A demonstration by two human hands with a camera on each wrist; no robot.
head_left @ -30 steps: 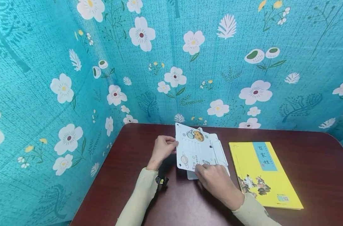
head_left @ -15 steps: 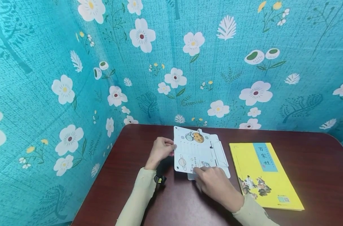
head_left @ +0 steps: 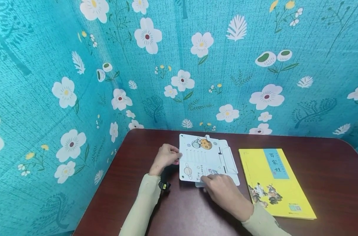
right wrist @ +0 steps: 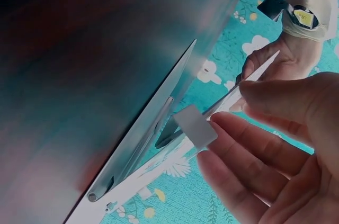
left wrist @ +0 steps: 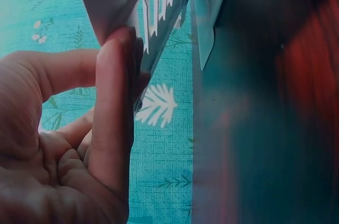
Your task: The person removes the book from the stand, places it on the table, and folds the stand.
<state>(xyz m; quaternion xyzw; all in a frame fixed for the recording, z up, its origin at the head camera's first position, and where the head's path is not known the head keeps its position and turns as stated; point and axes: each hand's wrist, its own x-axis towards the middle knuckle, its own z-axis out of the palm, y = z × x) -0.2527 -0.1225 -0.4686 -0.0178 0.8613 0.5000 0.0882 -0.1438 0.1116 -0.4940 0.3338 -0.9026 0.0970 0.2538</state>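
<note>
A white folding book stand (head_left: pixel 209 157), printed with an astronaut, planets and the words "Tiny Universe", lies on the table in the head view. Its slotted panel is raised at an angle over a flat base (right wrist: pixel 122 171), as the right wrist view shows. My left hand (head_left: pixel 164 159) pinches the panel's left edge between thumb and fingers. At the near edge, my right hand (head_left: pixel 226 191) holds the panel with its thumb on the printed side. The right wrist view shows the other fingers beneath, close to a small white tab (right wrist: pixel 196 127).
A yellow book (head_left: pixel 273 190) with a blue title block lies just right of the stand. The dark red-brown table (head_left: pixel 179 213) ends at a teal floral cloth (head_left: pixel 196 98) behind and on the left. A black device (head_left: pixel 164 186) sits on my left wrist.
The panel's left edge has come down and slightly left, so the panel lies flatter over its base. My left hand has moved with it; my right hand has shifted only slightly.
</note>
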